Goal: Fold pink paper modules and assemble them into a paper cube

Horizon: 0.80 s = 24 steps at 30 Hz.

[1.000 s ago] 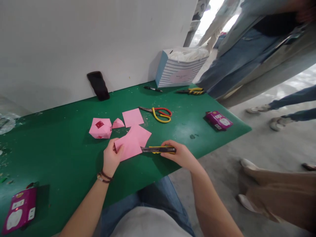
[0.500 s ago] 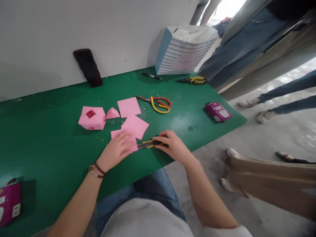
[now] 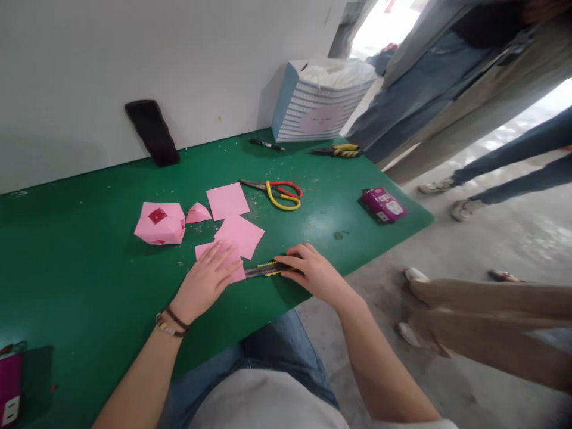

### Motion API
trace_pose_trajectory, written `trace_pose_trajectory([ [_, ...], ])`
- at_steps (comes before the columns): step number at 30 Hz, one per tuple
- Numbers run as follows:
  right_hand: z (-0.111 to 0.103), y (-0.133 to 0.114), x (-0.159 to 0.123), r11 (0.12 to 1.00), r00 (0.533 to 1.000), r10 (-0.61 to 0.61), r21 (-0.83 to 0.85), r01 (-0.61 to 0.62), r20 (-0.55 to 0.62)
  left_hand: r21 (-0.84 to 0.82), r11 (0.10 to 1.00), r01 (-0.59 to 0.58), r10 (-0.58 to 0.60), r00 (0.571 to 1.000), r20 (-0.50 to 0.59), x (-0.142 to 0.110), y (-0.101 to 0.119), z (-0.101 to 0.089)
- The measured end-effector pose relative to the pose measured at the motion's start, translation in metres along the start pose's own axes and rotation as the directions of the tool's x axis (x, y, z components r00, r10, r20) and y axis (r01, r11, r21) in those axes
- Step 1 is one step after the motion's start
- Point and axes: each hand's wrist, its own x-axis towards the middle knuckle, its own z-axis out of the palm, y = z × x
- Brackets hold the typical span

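My left hand (image 3: 206, 279) lies flat with fingers stretched over a pink paper square (image 3: 235, 274), partly covering it. My right hand (image 3: 308, 268) grips a black and yellow utility knife (image 3: 268, 269) by its rear end. The knife's blade end meets the right edge of that paper; whether it is under the sheet I cannot tell. Just behind my left hand lies another pink sheet (image 3: 243, 236), with a flat pink square (image 3: 227, 201) beyond it. To their left sit a small folded pink piece (image 3: 198, 213) and a boxy pink paper shape (image 3: 159, 224) with a red diamond on top.
Red-and-yellow-handled scissors (image 3: 285, 195) lie beyond the papers on the green table (image 3: 98, 286). Farther back are a pen (image 3: 267, 144), pliers (image 3: 337, 151), a striped paper bag (image 3: 315, 104) and a black object (image 3: 154, 132) against the wall. A purple pack (image 3: 383, 205) lies near the right edge. People stand at right.
The camera view has shifted slightly, so the table items appear a little lower and farther left. Both hands keep nearly the same places on the paper and the knife.
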Motion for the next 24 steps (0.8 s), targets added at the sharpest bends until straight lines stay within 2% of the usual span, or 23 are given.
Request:
trace_pose_trajectory([
  [7, -0.003, -0.002, -0.009, 1.0, 1.0, 0.01, -0.003, -0.01, 0.014, 0.009, 1.0, 0.016, -0.016, 1.0, 0.004, 0.0, 0.0, 0.001],
  [13, 0.002, -0.008, -0.006, 1.0, 1.0, 0.0, 0.017, 0.0, -0.016, -0.015, 1.0, 0.024, -0.024, 1.0, -0.001, 0.002, 0.0, 0.001],
  [24, 0.007, -0.012, -0.019, 0.999, 0.999, 0.034, 0.029, -0.034, -0.026, -0.016, 0.999, 0.039, -0.039, 0.999, 0.011, 0.001, 0.002, 0.001],
])
